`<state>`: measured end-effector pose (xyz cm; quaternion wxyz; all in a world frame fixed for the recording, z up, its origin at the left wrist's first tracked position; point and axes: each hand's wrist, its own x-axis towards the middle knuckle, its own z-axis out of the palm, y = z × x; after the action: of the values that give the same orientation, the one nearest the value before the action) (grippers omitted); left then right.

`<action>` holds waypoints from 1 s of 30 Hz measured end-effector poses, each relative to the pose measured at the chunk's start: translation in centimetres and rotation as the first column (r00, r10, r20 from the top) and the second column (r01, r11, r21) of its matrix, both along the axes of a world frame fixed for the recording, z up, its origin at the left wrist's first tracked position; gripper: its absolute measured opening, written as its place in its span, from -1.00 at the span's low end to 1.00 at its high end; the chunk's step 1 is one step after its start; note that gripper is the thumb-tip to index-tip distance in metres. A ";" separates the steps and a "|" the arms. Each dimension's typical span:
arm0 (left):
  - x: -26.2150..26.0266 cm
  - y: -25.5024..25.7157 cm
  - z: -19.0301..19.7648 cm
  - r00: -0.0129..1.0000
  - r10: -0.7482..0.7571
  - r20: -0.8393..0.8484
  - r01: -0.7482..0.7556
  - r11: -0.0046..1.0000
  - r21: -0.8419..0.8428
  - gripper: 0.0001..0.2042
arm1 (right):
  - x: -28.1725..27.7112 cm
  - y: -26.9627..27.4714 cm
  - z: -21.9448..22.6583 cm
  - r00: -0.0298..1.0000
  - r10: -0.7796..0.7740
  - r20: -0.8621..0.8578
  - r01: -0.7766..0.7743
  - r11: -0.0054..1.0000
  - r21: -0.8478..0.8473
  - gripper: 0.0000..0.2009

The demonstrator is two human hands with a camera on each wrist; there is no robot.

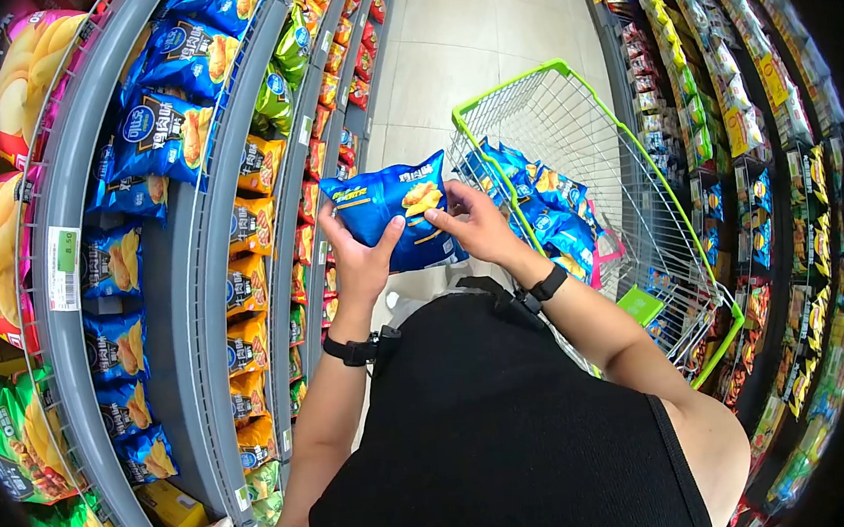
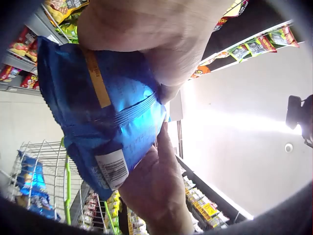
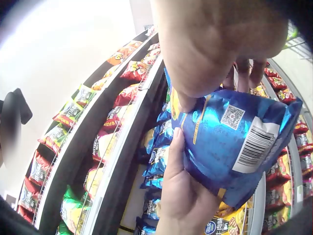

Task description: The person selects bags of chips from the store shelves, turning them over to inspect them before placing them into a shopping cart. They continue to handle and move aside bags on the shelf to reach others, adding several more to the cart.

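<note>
Both hands hold one blue bag of chips (image 1: 393, 211) in front of the chest. My left hand (image 1: 357, 254) grips its left side, thumb on the front face. On the other side my right hand (image 1: 478, 221) pinches the bag near its right edge, thumb over the printed chips. In the left wrist view the back of the bag (image 2: 105, 117) shows a seam and a white barcode label. The right wrist view shows the bag's barcode and a square code, with the left hand (image 3: 183, 196) below it.
A wire shopping cart with a green rim (image 1: 565, 66) stands at the right, several blue chip bags (image 1: 546, 204) inside it. Shelves on the left hold blue bags (image 1: 169, 135), orange bags (image 1: 245, 287) and green bags (image 1: 24, 433). More snack shelves (image 1: 768, 187) line the right side. Tiled floor (image 1: 435, 54) runs ahead.
</note>
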<state>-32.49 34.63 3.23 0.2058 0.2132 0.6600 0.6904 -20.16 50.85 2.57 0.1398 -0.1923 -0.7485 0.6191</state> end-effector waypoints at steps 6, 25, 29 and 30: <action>-0.4 0.1 0.1 1.000 -0.029 0.004 0.029 1.000 -0.003 -0.06 | -0.4 0.0 0.6 0.999 -0.054 0.006 0.054 0.997 -0.049 -0.65; -0.6 0.0 -0.5 0.969 -0.246 0.014 0.246 0.968 -0.058 -0.16 | -0.5 1.0 0.2 0.985 -0.174 0.020 0.174 0.968 -0.182 -0.80; -0.4 -0.1 -0.3 0.973 -0.232 -0.009 0.230 0.969 -0.086 -0.16 | -0.5 0.8 -1.5 0.976 -0.217 -0.018 0.213 0.966 -0.144 -0.78; -0.4 -0.1 -0.5 0.974 -0.227 -0.014 0.225 0.970 -0.090 -0.16 | -0.5 0.8 -0.9 0.973 -0.229 -0.013 0.227 0.969 -0.098 -0.77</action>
<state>-32.89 34.52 2.77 0.2844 0.2860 0.6637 0.6299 -20.68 51.66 1.67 0.2094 -0.2759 -0.6891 0.6365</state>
